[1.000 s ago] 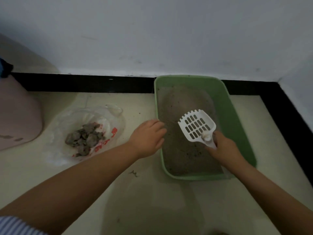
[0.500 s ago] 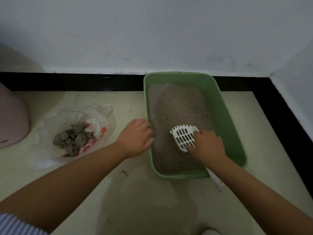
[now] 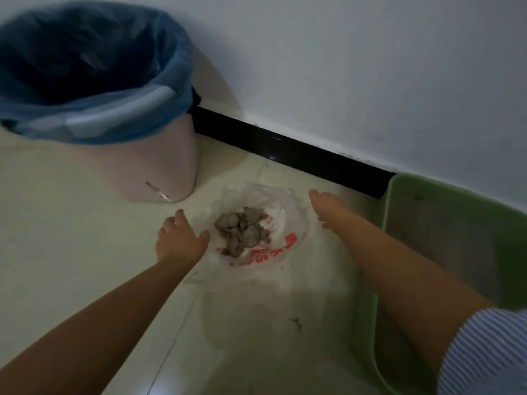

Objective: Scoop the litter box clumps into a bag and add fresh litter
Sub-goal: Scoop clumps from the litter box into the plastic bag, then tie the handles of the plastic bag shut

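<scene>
Pink trash bin (image 3: 154,169) lined with blue bag (image 3: 94,72), standing on pale tiled floor (image 3: 71,238) near white wall (image 3: 342,67) and black baseboard (image 3: 285,155).

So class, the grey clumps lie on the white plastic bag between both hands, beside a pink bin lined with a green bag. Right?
Not quite: the head view shows the pink bin lined with a blue bag, not green. The clumps do lie on the white plastic bag between the left hand and right hand.

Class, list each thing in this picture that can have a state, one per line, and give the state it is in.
plastic bag: open, spread flat on the floor, clumps inside
clumps: heaped in one pile on the bag
litter box: uncovered, litter inside
bin: upright, no lid on it, lined with a blue bag
left hand: open, at the bag's left edge
right hand: open, blurred, at the bag's right edge
</scene>
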A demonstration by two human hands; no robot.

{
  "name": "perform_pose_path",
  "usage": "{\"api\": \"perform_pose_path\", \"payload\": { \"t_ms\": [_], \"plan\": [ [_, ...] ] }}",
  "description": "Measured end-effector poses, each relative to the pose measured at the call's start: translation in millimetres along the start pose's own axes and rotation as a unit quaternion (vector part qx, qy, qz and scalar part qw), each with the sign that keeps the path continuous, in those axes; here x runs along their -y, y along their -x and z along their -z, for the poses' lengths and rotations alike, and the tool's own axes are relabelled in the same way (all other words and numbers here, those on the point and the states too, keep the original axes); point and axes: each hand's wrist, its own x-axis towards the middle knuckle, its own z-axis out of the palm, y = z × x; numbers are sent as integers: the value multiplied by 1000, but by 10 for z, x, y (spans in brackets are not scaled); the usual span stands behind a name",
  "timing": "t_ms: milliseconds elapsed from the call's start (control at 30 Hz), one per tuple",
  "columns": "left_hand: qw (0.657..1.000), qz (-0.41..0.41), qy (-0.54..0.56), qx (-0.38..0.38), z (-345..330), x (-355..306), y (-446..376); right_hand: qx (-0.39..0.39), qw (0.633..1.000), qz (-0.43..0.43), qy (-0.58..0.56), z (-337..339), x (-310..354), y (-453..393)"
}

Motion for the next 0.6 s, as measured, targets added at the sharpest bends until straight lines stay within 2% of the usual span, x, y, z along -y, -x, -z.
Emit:
{"api": "perform_pose_path", "payload": {
  "t_ms": [67,133,200,267,333,433,500,533,600],
  "plan": [
    [978,92,149,114,-34,171,2,10,989,-69,-132,-209,-5,-77],
    [919,163,296,204,-66,278,53,47,951,-100,-289,-375,-52,-93],
    [879,196,348,260,-96,336,134,100,893,-105,-426,-426,-83,-74],
    [861,202,380,272,-137,360,206,118,873,-93,-464,-410,-99,-62],
    [864,205,389,247,-172,373,210,120,882,-92,-447,-376,-104,-56],
    [909,152,326,211,-182,411,211,166,905,-87,-381,-354,-65,16],
    [919,132,309,206,-133,446,222,165,919,-48,-355,-354,-15,112],
    [917,127,311,215,-72,447,248,158,915,-16,-372,-342,9,154],
    [907,103,330,241,24,463,249,163,870,44,-464,-259,73,257]
  ]
}}
